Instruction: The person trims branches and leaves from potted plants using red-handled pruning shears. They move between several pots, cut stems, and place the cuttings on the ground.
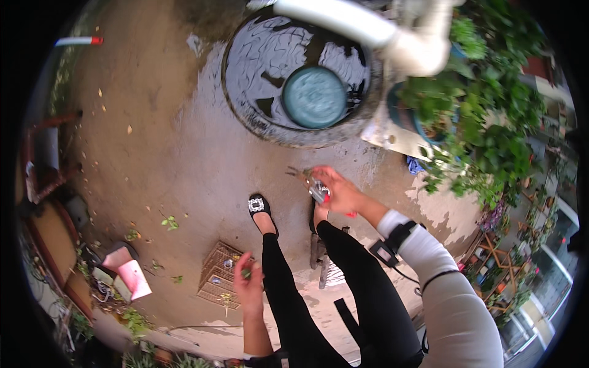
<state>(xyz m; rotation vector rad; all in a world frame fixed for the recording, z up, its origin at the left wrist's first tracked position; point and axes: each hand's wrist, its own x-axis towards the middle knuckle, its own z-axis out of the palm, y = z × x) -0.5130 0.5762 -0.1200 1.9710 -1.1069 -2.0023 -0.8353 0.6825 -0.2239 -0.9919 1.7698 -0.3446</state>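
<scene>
My right hand (338,191) grips a pair of pruning shears (317,189) with red on the handles. Their narrow blades point left over the wet ground, in front of my right shoe. Lower down, my left hand (248,283) has its fingers curled around a small green leaf piece (246,274), beside my left leg. Behind that hand a brown wire cage (214,271) lies on the ground, partly covered by the fingers.
A round stone tub (276,135) of water stands ahead, with a blue-green basin (315,96) in it. White pipe (340,18) crosses above. Potted plants (432,106) crowd the right. A wooden stool (324,271), a pink dustpan (133,278) and leaf cuttings (170,222) are nearby.
</scene>
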